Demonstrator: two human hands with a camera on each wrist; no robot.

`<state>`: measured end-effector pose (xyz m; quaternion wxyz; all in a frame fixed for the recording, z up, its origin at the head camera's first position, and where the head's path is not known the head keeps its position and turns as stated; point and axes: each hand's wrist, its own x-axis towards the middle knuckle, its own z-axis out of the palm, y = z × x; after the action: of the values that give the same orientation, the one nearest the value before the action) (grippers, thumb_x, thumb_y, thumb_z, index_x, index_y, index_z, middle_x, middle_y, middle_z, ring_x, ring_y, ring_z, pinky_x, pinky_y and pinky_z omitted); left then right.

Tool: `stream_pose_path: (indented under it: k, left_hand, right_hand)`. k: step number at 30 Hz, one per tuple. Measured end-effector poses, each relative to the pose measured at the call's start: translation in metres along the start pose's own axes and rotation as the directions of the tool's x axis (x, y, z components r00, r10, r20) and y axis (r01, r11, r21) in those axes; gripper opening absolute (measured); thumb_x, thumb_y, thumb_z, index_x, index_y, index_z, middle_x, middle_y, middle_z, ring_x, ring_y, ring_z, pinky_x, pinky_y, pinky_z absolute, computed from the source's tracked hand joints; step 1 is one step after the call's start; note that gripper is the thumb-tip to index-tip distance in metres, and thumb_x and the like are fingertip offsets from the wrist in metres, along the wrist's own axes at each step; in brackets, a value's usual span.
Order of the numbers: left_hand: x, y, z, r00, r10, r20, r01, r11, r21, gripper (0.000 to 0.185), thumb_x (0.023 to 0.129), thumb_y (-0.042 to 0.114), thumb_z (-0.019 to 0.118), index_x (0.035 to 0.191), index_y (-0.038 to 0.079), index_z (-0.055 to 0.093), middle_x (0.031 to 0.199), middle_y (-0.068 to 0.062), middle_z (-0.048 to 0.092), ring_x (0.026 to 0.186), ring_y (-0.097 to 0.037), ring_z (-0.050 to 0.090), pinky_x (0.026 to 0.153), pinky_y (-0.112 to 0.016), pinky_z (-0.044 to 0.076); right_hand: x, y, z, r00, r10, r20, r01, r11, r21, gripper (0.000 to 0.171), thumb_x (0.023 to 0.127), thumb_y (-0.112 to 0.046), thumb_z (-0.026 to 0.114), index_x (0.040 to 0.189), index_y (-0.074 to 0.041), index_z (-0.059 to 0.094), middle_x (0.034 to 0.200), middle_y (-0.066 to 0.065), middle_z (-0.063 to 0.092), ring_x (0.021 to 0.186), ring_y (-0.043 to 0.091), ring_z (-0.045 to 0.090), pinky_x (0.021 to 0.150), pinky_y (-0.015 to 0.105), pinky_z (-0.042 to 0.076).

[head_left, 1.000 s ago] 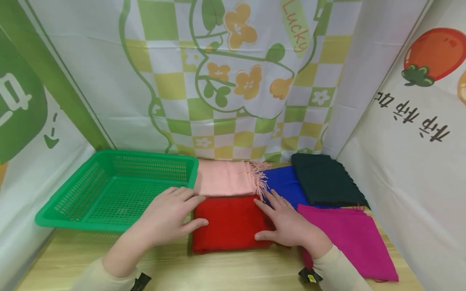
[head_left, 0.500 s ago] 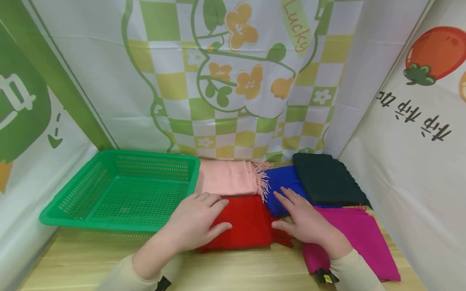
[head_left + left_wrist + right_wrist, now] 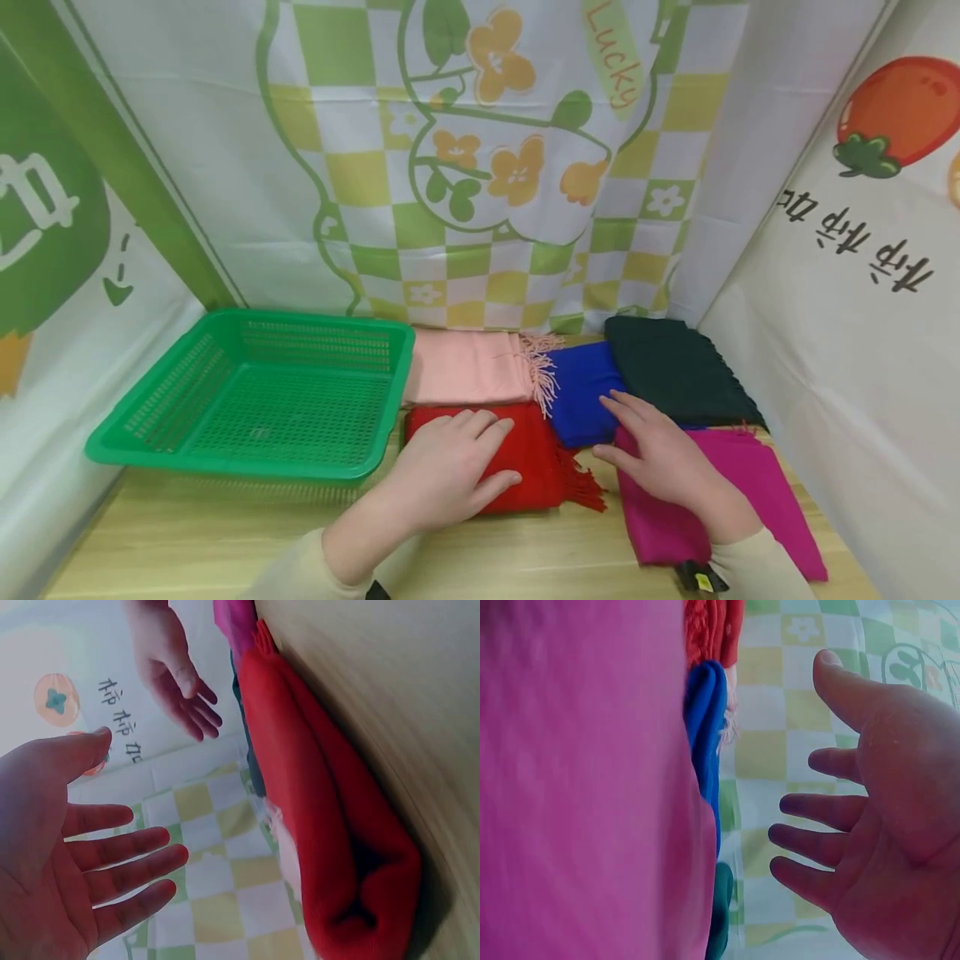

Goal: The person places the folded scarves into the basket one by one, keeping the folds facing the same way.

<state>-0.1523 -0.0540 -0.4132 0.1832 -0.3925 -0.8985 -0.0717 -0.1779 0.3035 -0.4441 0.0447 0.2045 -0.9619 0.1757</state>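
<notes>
My left hand hovers palm down above a folded red scarf with a fringe on its right end. Its fingers are extended and hold nothing; the left wrist view shows a gap between that hand and the red scarf's folded edge. My right hand, fingers spread and slightly bent, hangs over the near-left part of a magenta scarf. In the right wrist view its bare palm faces the fabric, well apart from it. Beyond the right fingertips lies a folded blue scarf.
A green plastic basket stands at the left with nothing in it. Behind the red scarf lies a folded pink scarf with fringe. A dark green scarf overlaps the blue one. Printed cloth walls enclose the wooden table.
Both hands have moved right: the left from beside the basket to over the red scarf, the right from the red scarf's fringe to over the magenta one. The scarves stay put.
</notes>
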Motion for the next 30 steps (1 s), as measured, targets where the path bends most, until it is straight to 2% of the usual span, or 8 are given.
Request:
stream_pose_path:
  k: [7,13,15,22,24,30]
  left_hand:
    - [0.011,0.016,0.011,0.998,-0.014,0.059,0.015,1.000,-0.012,0.060,0.107,0.055,0.069,0.145,0.008,0.070,0.125,-0.007,0.075,0.107,-0.022,0.072,0.084,-0.037,0.063]
    - [0.018,0.026,0.020,0.990,-0.045,0.130,0.051,0.998,-0.037,0.060,0.108,0.056,0.067,0.145,0.009,0.069,0.128,-0.007,0.075,0.113,-0.023,0.072,0.088,-0.037,0.064]
    - [0.021,0.028,0.024,0.990,-0.056,0.133,0.062,0.997,-0.046,0.058,0.108,0.056,0.067,0.143,0.009,0.070,0.128,-0.007,0.074,0.112,-0.022,0.071,0.086,-0.036,0.063]
    - [0.035,0.030,0.036,0.988,-0.083,0.128,0.095,0.991,-0.096,0.047,0.108,0.055,0.068,0.128,0.013,0.071,0.108,-0.001,0.069,0.095,-0.016,0.064,0.068,-0.027,0.054]
    - [0.039,0.029,0.038,0.986,-0.089,0.138,0.106,0.988,-0.115,0.046,0.108,0.055,0.068,0.127,0.013,0.072,0.106,-0.001,0.068,0.094,-0.016,0.064,0.067,-0.027,0.053]
    - [0.050,0.027,0.046,0.974,-0.123,0.191,0.157,0.973,-0.169,0.050,0.108,0.054,0.067,0.133,0.011,0.072,0.116,-0.002,0.071,0.102,-0.017,0.068,0.074,-0.030,0.059]
  right_hand:
    - [-0.011,0.014,-0.006,0.997,0.080,-0.007,-0.080,0.997,0.003,0.076,0.105,-0.050,0.077,0.161,-0.004,0.055,0.166,0.026,0.050,0.152,0.052,0.045,0.115,0.070,0.046]
    - [-0.019,0.029,-0.008,0.988,0.154,0.007,-0.154,0.988,0.010,0.081,0.105,-0.058,0.073,0.160,-0.001,0.055,0.162,0.029,0.051,0.149,0.054,0.046,0.114,0.073,0.046]
    - [-0.021,0.034,-0.008,0.987,0.161,0.006,-0.161,0.987,0.006,0.082,0.105,-0.059,0.072,0.160,0.000,0.054,0.161,0.029,0.052,0.149,0.055,0.046,0.114,0.073,0.045]
    - [-0.026,0.048,-0.011,0.981,0.196,-0.005,-0.196,0.980,-0.022,0.085,0.103,-0.058,0.075,0.158,0.003,0.054,0.158,0.033,0.053,0.145,0.058,0.046,0.113,0.077,0.044]
    - [-0.028,0.051,-0.013,0.977,0.213,0.000,-0.213,0.977,-0.025,0.086,0.103,-0.059,0.075,0.158,0.004,0.054,0.157,0.035,0.053,0.145,0.060,0.045,0.112,0.078,0.044]
    - [-0.033,0.064,-0.018,0.968,0.252,0.001,-0.252,0.967,-0.030,0.088,0.104,-0.060,0.073,0.158,0.006,0.052,0.157,0.038,0.050,0.144,0.062,0.044,0.111,0.080,0.042]
